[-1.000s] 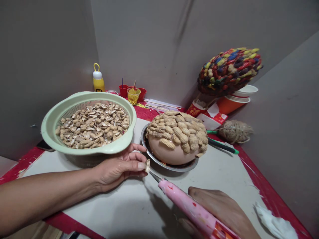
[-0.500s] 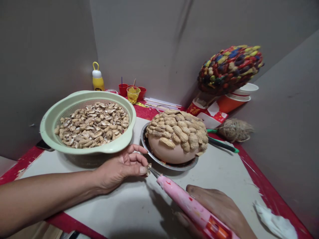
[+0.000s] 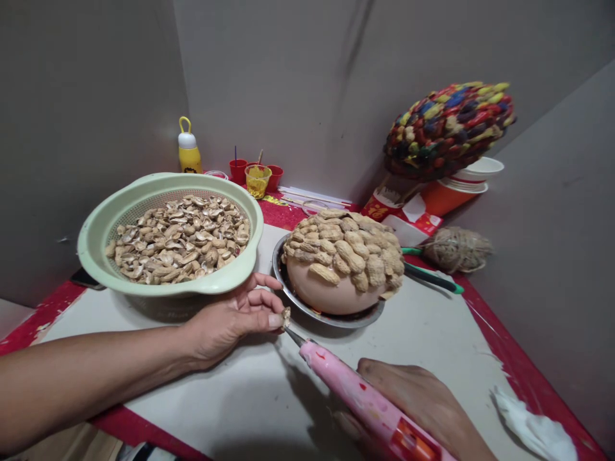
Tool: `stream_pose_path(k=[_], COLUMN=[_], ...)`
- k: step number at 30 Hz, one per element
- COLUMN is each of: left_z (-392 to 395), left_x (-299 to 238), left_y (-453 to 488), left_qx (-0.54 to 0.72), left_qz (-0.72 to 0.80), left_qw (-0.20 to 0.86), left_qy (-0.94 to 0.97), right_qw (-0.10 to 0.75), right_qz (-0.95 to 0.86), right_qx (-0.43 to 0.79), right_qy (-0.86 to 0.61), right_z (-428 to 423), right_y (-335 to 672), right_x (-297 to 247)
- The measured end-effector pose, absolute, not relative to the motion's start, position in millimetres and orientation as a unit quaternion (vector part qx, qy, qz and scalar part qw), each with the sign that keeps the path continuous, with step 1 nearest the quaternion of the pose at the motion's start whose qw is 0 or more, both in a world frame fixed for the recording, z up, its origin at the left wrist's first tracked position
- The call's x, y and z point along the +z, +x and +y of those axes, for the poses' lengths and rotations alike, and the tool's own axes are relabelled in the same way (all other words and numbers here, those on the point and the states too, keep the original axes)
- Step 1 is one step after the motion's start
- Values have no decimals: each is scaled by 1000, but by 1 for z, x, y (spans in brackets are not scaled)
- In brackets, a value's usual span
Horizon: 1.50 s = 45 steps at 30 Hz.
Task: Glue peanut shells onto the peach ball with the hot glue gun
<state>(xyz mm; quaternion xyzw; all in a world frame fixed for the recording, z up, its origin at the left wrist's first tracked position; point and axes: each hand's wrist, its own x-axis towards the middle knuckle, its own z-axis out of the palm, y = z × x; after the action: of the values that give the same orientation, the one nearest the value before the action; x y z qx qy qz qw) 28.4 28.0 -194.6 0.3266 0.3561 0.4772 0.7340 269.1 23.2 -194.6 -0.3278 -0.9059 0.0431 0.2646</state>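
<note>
Between thumb and fingers, my left hand (image 3: 240, 314) pinches a small peanut shell (image 3: 286, 317). My right hand (image 3: 418, 397) is wrapped round a pink glue gun (image 3: 353, 387), whose metal nozzle (image 3: 294, 337) meets the shell at its lower side. Just beyond the hands, a rounded pinkish form (image 3: 321, 293) rests in a shallow metal bowl (image 3: 278, 269). Rows of peanut shells (image 3: 353, 246) cover its upper part, while its lower front is bare. At the left, a pale green colander (image 3: 225, 282) holds many loose peanut shells (image 3: 185, 240).
A multicoloured shell-covered form (image 3: 446, 131) stands at the back right, near stacked paper cups (image 3: 456, 192). Green-handled scissors (image 3: 432, 278) and a twine ball (image 3: 459, 248) lie below. Small paint cups (image 3: 258, 181), a yellow bottle (image 3: 189, 150) and a crumpled tissue (image 3: 533, 426) are around.
The glue gun's nozzle has shifted slightly left and down against the shell. The shell is turned a little more upright in my left fingers. The view has moved very slightly.
</note>
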Motion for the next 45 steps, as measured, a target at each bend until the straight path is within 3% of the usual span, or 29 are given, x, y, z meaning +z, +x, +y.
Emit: stream_pose_path(k=[7, 18, 28, 34, 45], left_z=[28, 28, 28, 29, 29], left_x=[-195, -195, -191, -192, -189], left_y=[28, 29, 30, 28, 29], left_qx=[480, 481, 478, 478, 476], left_qz=[358, 354, 366, 356, 357], left_qw=[734, 743, 751, 760, 765], left_qy=[322, 300, 272, 260, 244], right_qw=[217, 240, 215, 195, 210], right_qz=[-952, -944, -945, -923, -923], right_qx=[39, 36, 35, 27, 12], right_qy=[-212, -223, -242, -329, -321], right_z=[36, 32, 32, 25, 23], right_y=[275, 275, 275, 277, 270], right_x=[-184, -189, -189, -194, -195])
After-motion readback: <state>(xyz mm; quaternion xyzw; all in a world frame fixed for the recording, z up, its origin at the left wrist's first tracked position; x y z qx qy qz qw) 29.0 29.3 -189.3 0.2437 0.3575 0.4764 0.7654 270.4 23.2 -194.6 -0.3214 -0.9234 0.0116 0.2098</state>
